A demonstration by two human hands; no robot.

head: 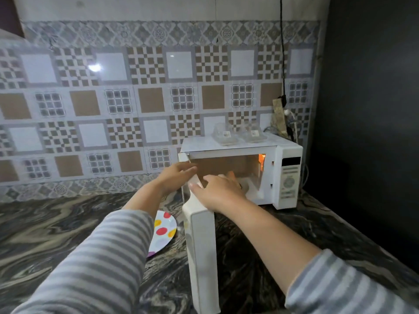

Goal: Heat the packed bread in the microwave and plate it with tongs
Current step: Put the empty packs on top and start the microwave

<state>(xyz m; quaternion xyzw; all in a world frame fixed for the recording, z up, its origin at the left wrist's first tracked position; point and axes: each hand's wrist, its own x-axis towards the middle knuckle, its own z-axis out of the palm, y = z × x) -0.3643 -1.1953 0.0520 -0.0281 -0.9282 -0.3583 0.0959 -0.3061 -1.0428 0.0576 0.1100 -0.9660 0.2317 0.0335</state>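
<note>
A white microwave (288, 177) stands at the back right of the counter. Its door (201, 245) is swung open towards me and its inside is lit. My left hand (174, 175) rests its fingers on the door's top edge. My right hand (217, 189) reaches into the cavity with the thumb spread. Its fingertips are hidden, near something pale orange and blurred (232, 175) that I cannot make out. Two clear plastic packs (226, 134) with labels sit on top of the microwave. A polka-dot plate (164, 230) lies on the counter left of the door, partly behind my left arm. No tongs are in view.
The dark marbled counter (56, 234) stretches to the left and in front. A patterned tile wall runs along the back. A dark wall closes the right side. A black cable and a power strip (281, 114) hang behind the microwave.
</note>
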